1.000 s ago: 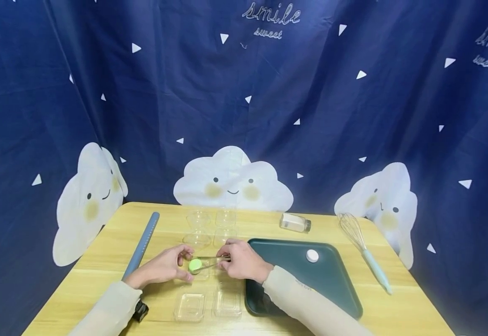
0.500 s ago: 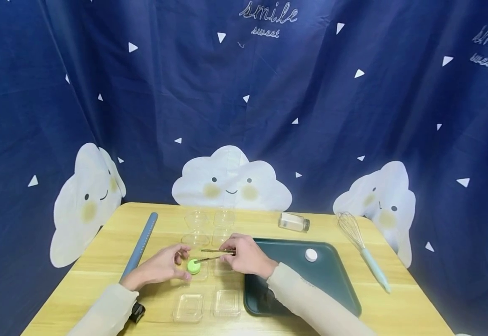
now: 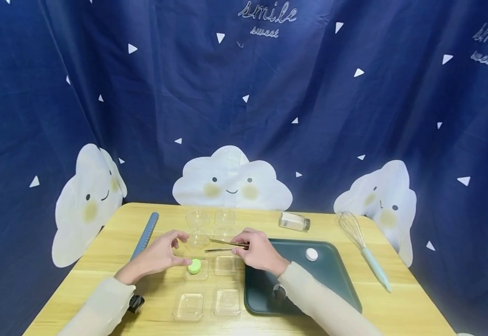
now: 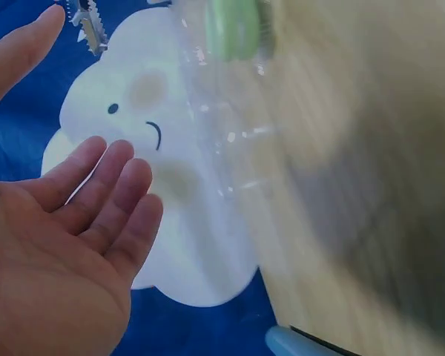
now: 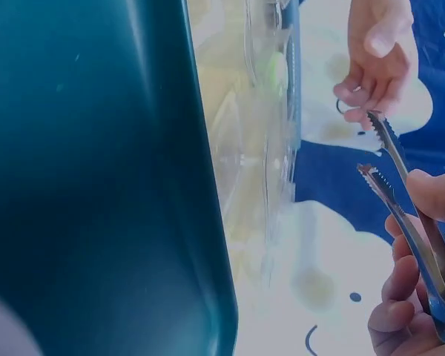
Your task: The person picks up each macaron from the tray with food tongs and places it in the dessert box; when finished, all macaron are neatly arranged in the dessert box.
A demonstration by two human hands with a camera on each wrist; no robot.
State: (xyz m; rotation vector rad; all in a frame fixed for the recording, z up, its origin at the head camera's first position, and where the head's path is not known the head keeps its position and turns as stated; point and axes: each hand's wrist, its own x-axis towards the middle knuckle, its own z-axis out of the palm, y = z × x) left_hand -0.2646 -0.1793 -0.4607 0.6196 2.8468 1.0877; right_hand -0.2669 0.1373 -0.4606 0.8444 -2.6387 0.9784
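Note:
A green macaron (image 3: 194, 266) sits in a small clear plastic box (image 3: 204, 275) on the table. My left hand (image 3: 160, 254) is beside it, thumb tip right at the macaron's edge in the head view. Its palm and loosely bent fingers (image 4: 126, 185) hold nothing in the left wrist view. Over the near left corner of the boxes' far row, my right hand (image 3: 262, 252) grips metal tongs (image 3: 229, 242) with serrated tips. The tongs' arms (image 5: 414, 241) are spread apart with nothing between them. A white macaron (image 3: 311, 254) lies on the dark green tray (image 3: 303, 289).
More clear boxes (image 3: 189, 308) stand in front, and one (image 3: 226, 265) is right of the macaron's box. Raised clear lids (image 3: 198, 218) show behind. A jar (image 3: 293, 221) lies at the back, a whisk (image 3: 372, 263) at right, a blue-grey marked bar (image 3: 146, 235) at left.
The tongs have let go of the green macaron, which now rests in the box. My right hand has drawn back right and away from me; my left hand has lifted slightly and opened wider.

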